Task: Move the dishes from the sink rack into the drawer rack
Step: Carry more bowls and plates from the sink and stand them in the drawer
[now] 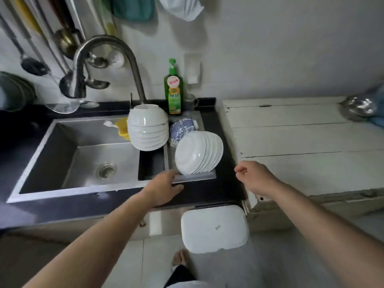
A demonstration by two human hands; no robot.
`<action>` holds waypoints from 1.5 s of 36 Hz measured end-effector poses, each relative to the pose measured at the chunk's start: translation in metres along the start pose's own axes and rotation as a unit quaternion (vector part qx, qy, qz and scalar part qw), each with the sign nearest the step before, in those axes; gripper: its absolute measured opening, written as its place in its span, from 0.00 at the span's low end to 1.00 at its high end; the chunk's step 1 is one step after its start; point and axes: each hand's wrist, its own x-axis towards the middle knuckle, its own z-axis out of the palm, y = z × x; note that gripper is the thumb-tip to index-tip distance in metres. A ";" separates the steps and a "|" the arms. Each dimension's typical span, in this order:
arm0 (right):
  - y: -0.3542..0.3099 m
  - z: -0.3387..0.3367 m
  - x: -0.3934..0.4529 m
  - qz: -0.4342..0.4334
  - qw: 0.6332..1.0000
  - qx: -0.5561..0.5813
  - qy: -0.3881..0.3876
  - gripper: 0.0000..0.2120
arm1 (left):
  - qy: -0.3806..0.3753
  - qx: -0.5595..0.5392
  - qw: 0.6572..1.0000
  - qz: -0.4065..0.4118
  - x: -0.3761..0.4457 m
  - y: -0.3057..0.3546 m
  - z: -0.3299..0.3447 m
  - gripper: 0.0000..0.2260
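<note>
black counter (224,190) rims steel sink (93,154), beside white worktop (301,142).

I have one wide-angle view only, worn on the head, looking forward and steeply down over the sink (83,154) and the dark counter (224,183). It sits close above both forearms, the wall's edges bowing with the lens, floor and one foot (180,257) at the bottom.

Dim, soft light; blurred, edges bent.
</note>
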 end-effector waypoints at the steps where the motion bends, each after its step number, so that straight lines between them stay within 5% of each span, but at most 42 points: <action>1: 0.000 -0.004 0.011 0.011 1.000 0.003 0.008 0.13 | -0.015 0.015 1.000 0.008 0.030 0.002 -0.005 0.29; 5: -0.003 -0.011 0.037 0.044 0.998 0.024 0.026 0.12 | -0.029 0.036 0.999 0.000 0.127 0.009 -0.012 0.53; 8: -0.002 -0.003 0.050 0.076 0.996 0.042 0.025 0.10 | -0.037 0.002 0.999 -0.029 0.175 0.023 -0.014 0.61; 17: -0.009 0.008 0.073 0.105 0.993 0.059 0.002 0.13 | -0.072 -0.116 0.984 -0.111 0.223 0.040 -0.002 0.64; 22: -0.007 0.010 0.081 0.118 0.990 0.071 -0.008 0.14 | -0.027 -0.116 0.984 -0.132 0.225 0.052 0.017 0.65; 33: 0.003 0.023 0.082 0.114 0.990 0.079 -0.028 0.13 | -0.009 -0.306 0.946 -0.110 0.222 0.031 0.011 0.59; 37: 0.003 0.026 0.083 0.112 0.990 0.079 -0.030 0.13 | 0.008 -0.366 0.926 -0.096 0.211 0.025 0.001 0.45; 41: 0.002 0.033 0.085 0.108 0.990 0.084 -0.034 0.13 | 0.112 -0.391 0.905 -0.125 0.193 0.040 -0.004 0.25; 51: -0.011 0.055 0.083 0.107 0.990 0.077 -0.047 0.14 | 0.241 -0.285 0.918 -0.138 0.170 0.050 -0.010 0.20; 54: -0.012 0.061 0.083 0.110 0.990 0.078 -0.048 0.13 | 0.261 -0.295 0.911 -0.122 0.158 0.042 -0.019 0.26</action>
